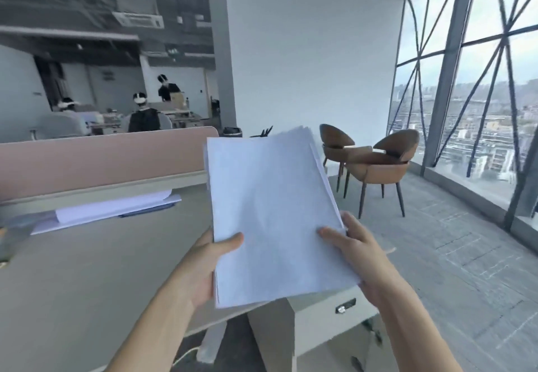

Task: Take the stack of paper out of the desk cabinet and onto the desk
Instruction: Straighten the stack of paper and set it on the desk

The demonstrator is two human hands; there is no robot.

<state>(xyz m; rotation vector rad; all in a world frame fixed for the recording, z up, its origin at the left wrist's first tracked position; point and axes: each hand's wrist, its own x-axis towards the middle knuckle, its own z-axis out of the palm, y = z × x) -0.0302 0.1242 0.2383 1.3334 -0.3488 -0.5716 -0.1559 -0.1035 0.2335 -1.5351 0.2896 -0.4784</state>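
A thick stack of white paper (273,214) is held up in the air, tilted, over the right end of the beige desk (96,278). My left hand (209,264) grips its lower left edge, thumb on top. My right hand (358,252) holds its lower right edge, thumb on the top sheet. Below the stack stands the white desk cabinet (320,313), with a metal lock (345,307) on its front. Whether the cabinet is open cannot be made out.
Other sheets and a folder (110,208) lie at the desk's back, against a pink divider panel (102,159). Two brown chairs (375,165) stand to the right near a tall glass wall (480,95). Several people sit at far desks (142,115).
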